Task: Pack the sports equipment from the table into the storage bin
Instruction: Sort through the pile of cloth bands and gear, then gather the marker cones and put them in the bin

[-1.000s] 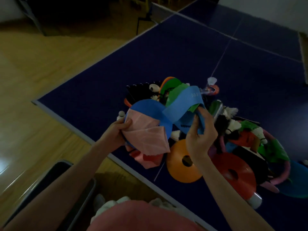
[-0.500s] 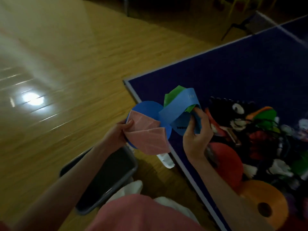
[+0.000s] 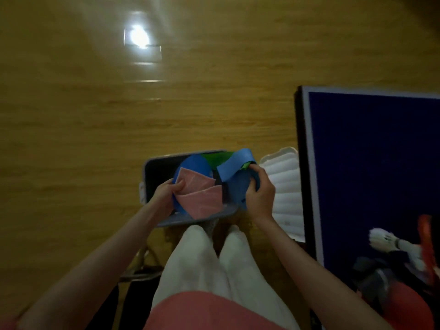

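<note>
Two large surfaces frame your view: the wooden floor and, at right, the blue desk. Next in size, the storage bin sits on the floor just left of the desk, with a white ribbed lid between them. Over the bin you hold a bundle of flat bands, blue, pink and green. Your left hand grips the pink fold; your right hand curls round the blue loop. On the desk's near right corner lies a white shuttlecock among blurred equipment.
</note>
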